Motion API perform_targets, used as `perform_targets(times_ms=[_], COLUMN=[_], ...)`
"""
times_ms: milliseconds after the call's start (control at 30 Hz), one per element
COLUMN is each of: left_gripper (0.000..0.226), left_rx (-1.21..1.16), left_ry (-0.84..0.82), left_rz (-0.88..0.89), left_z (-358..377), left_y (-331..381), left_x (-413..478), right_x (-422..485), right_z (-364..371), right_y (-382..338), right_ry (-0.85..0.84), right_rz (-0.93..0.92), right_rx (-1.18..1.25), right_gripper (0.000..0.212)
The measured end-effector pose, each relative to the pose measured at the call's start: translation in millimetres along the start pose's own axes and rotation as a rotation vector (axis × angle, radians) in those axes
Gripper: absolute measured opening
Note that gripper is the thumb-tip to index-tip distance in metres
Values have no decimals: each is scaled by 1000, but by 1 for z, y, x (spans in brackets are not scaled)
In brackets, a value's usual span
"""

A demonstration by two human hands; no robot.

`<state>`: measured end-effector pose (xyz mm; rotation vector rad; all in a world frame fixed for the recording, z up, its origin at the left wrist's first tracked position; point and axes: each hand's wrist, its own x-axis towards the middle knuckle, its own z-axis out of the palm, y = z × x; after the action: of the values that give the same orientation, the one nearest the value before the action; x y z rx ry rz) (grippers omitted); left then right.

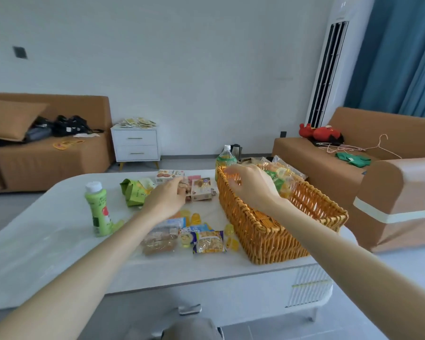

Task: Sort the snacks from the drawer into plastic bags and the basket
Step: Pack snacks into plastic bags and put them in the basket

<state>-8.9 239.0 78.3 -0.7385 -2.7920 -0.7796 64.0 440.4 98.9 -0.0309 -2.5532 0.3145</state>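
A woven orange basket (263, 239) stands on the right of the white table (47, 253). A clear bag of yellow and green snacks (284, 176) lies in its far end. My right hand (252, 186) hovers over the basket's near half, fingers loosely curved down, holding nothing. My left hand (167, 198) reaches into the snack pile, and its fingertips pinch a small brownish packet (187, 190) beside a beige snack box (203, 190). Nearer me lie a bread pack (160, 241), a cracker packet (209, 242) and yellow jelly cups (195, 218).
A green bottle (98, 209) stands at the table's left, with a green bag (135, 192) behind it. A cookie box (169, 175) and a tea bottle (225, 159) sit at the far edge. A drawer handle (189, 309) shows below the tabletop. Brown sofas flank the table.
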Motion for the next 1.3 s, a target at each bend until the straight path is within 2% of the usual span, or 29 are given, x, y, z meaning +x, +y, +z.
perform_targets(times_ms=[367,667,767,900,967,1167,1300], left_gripper=[46,44,45,46,48,47,45], left_rx=[-106,-291,-325,-307,-272,-211,-135], left_ry=[32,41,31,3,-22,-33,57], left_rz=[-132,-280,-323,-335,-324,-285,-304], left_z=[-34,2,19,40,48,56,56], left_y=[-75,-137,-154,-175,-185,-208,-230], left_x=[-91,-84,-76,-64,-57,-35,-31], right_x=[-36,-29,-25,-21,-23,-35,-34], right_z=[42,159,199,241,260,272,257], right_y=[-86,-89,-86,-84,-82,-65,-57], right_ry=[-190,-540,-631,-734,-679,-281,-311], right_rz=[-72,46,16,-84,-129,-257,-141], right_rx=[106,112,125,13,-42,-12,-195], right_gripper=[32,43,50,61,62,40,33])
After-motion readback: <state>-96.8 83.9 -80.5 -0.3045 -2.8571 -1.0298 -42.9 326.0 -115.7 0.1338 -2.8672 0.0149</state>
